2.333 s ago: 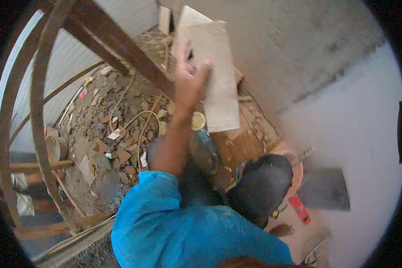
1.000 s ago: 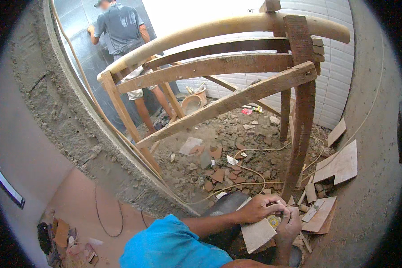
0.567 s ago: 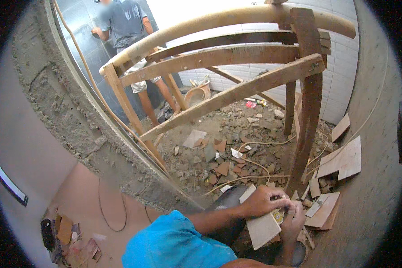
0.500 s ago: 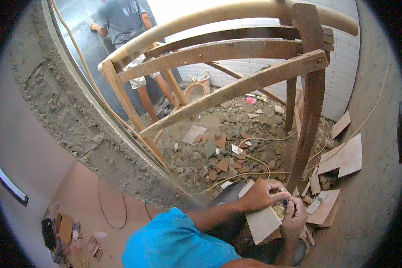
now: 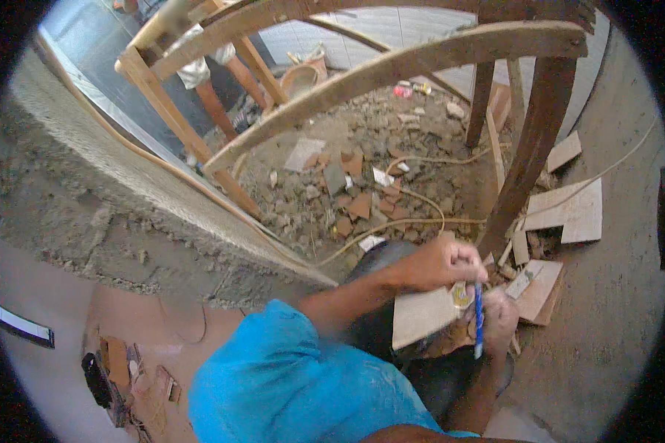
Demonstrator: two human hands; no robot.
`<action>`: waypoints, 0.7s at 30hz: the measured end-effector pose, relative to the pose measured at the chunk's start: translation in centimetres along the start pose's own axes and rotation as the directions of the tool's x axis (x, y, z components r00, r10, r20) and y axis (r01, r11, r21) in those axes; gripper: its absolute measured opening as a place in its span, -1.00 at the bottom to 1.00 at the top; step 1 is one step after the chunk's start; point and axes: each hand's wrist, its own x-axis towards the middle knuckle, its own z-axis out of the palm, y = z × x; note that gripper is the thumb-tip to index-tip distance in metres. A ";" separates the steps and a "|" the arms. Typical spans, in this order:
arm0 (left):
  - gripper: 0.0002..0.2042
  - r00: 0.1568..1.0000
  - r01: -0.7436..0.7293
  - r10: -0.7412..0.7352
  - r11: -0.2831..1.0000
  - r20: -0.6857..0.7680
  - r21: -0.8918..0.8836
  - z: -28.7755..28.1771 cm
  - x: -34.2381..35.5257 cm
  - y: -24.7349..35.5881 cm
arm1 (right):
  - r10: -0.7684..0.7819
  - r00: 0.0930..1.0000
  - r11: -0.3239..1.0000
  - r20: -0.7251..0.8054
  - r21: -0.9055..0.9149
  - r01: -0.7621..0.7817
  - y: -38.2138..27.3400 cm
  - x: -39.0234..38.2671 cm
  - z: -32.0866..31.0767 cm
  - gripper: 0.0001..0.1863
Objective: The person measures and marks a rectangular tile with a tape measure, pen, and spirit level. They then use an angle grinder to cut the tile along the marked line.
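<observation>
Low in the head view, on the person's lap, the pale rectangular tile piece (image 5: 421, 316) could slip, being only pinned by the left hand (image 5: 440, 263) with fingers curled together on its edge, while the right hand (image 5: 499, 321), fingers closed round a blue pencil (image 5: 478, 319), marks beside it.

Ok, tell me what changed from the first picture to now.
At first the left hand held the tile up flat against the wall. Now the tile lies low on the lap, the left hand steadies its top edge, and the right hand has a blue pen at its right edge. Over the last second both hands and the tile hardly shifted. The rubble looks unchanged.
</observation>
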 end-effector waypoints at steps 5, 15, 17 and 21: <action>-0.73 0.985 0.114 -0.160 0.888 -0.067 -0.445 0.2 -0.1 1.3 | -0.222 0.917 0.938 -0.332 0.185 0.294 0.5 1.2 2.4 -0.63; -0.61 0.992 -0.009 -0.044 0.906 0.117 0.424 1.7 -1.1 1.0 | 0.240 0.905 0.876 -0.352 0.481 -0.045 -0.2 0.3 1.8 -0.69; -0.59 0.992 0.024 -0.063 0.946 0.112 0.324 2.3 -1.0 -0.1 | 0.286 0.900 0.862 -0.330 0.499 -0.091 0.0 -0.1 1.0 -0.65; -0.61 0.962 0.258 -0.264 0.963 0.077 0.072 0.3 -2.6 -2.9 | 0.087 0.834 0.771 -0.545 0.567 0.290 0.8 -1.1 -9.2 -0.73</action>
